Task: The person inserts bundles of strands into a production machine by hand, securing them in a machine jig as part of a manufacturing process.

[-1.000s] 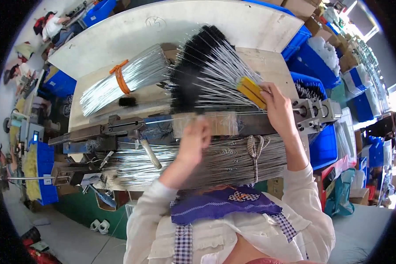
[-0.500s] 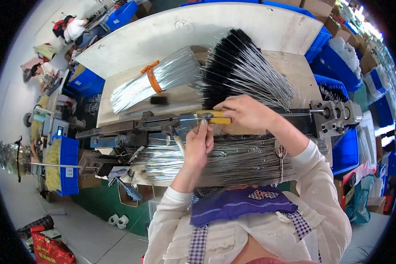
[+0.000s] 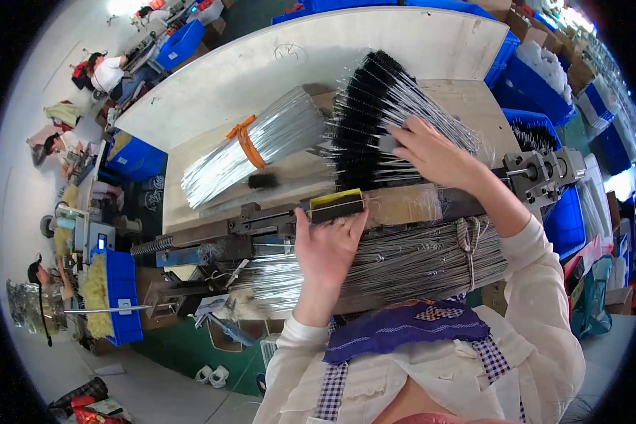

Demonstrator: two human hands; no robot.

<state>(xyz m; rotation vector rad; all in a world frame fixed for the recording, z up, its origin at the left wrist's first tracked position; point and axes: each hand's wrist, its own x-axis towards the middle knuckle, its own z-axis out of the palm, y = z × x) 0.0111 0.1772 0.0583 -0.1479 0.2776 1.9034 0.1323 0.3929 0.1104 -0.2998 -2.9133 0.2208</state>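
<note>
My left hand (image 3: 325, 254) has its fingers spread, thumb apart, with the fingertips against the near side of a yellow holder (image 3: 337, 193) on the metal bench fixture (image 3: 265, 220). Dark bristles (image 3: 338, 209) fill that holder, and a thin wire runs across them. Pinched in my right hand (image 3: 431, 152) is a small grey block (image 3: 387, 144). That hand is above a fanned pile of black-bristled wire brushes (image 3: 364, 106), over their bare wire stems (image 3: 431, 116).
A bundle of shiny wires (image 3: 283, 134) tied with an orange band (image 3: 244, 141) lies at the back left. Long wires (image 3: 403, 261) tied with cord (image 3: 468, 237) lie along the near side. A metal clamp head (image 3: 544, 177) stands at the right, beside blue bins (image 3: 562, 233).
My right hand has left the yellow holder and moved up and right over the brush pile with the grey block. My left fingers have spread below the holder, whose dark bristles now show.
</note>
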